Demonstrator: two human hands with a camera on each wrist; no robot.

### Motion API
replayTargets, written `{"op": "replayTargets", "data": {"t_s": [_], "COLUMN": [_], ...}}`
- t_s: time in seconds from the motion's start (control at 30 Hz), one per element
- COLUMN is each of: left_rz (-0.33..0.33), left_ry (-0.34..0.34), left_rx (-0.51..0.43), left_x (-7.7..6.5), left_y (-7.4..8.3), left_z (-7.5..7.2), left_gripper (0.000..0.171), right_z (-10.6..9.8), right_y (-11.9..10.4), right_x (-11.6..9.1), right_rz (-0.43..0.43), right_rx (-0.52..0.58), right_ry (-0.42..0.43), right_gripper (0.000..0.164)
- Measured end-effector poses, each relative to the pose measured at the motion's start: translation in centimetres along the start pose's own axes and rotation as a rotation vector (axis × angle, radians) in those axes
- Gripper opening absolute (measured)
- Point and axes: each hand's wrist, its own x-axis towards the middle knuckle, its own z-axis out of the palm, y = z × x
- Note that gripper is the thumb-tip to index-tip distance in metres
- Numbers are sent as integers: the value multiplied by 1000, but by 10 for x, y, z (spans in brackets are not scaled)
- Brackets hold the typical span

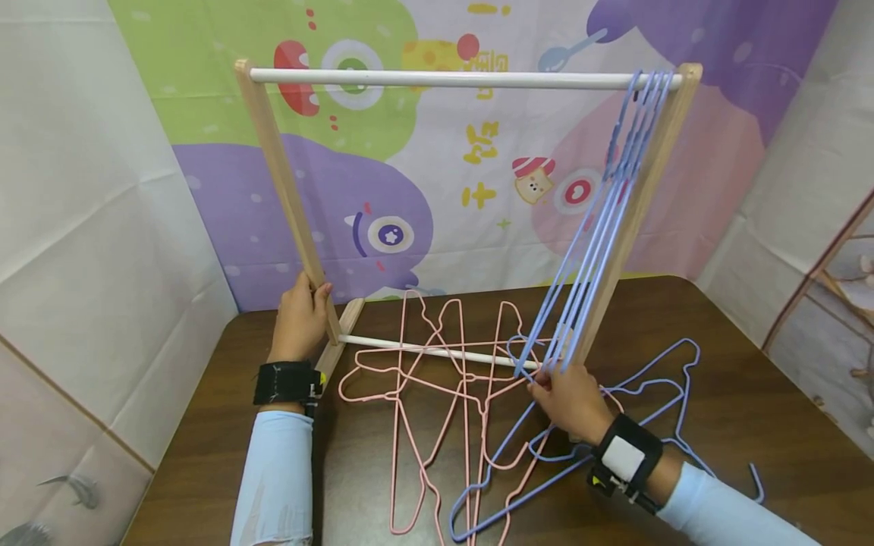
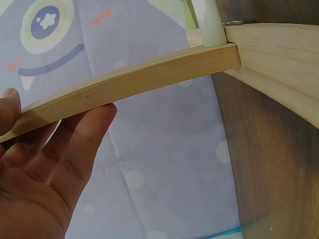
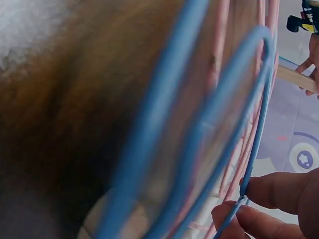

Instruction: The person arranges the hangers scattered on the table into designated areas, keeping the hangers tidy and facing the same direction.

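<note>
Room under rail (image 1: 437, 78), blue hangers (image 1: 621, 183) right — pink hangers (image 1: 466, 378) below

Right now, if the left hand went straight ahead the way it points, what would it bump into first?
The rack's left wooden post, which the left hand already grips. Past that, probably the monster-print backdrop, though how far behind it hangs is unclear.

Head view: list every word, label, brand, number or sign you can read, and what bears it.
"!", sideways, yellow: multicoloured cartoon-print cloth backdrop
"+", yellow: same cloth backdrop
Yellow stylised characters between them: unclear, not readable
White square patch on black right wristband: no readable text
</note>
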Motion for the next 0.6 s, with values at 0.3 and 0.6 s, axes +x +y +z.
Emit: {"op": "replayTargets", "data": {"t_s": [0.3, 0.6], "left_rz": [-3, 2], "left_ry": [-2, 6], "left_rx": [-4, -2], "left_x": [0, -1], "left_y": [1, 2], "left_z": [0, 0], "left_gripper": [29, 29], "right_z": [-12, -62], "right_y": [5, 22], "right_x": [-7, -18], "right_rz": [17, 44], "right_rx": [70, 87], "right_ry": [-16, -6], "right_gripper": [9, 8]}}
